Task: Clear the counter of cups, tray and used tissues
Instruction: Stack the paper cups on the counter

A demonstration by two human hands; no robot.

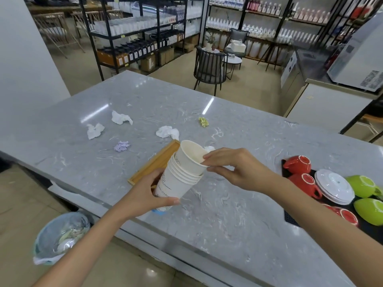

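My left hand (151,191) grips a stack of several white paper cups (178,183), tilted over the grey marble counter (217,220). My right hand (234,166) pinches the rim of the top cup (190,154), which sits partly inside the stack. A wooden tray (153,164) lies on the counter just behind the cups. Crumpled white tissues (121,118) (94,130) (167,131), a purple tissue (121,146) and a yellow-green tissue (203,122) are scattered farther back. Another white tissue (209,148) peeks out behind the top cup.
A lined waste bin (60,237) with rubbish stands on the floor at lower left, beside the counter. At right, red cups (298,164), white saucers (334,186) and green cups (362,186) sit on a black mat. Chairs and shelving stand beyond the counter.
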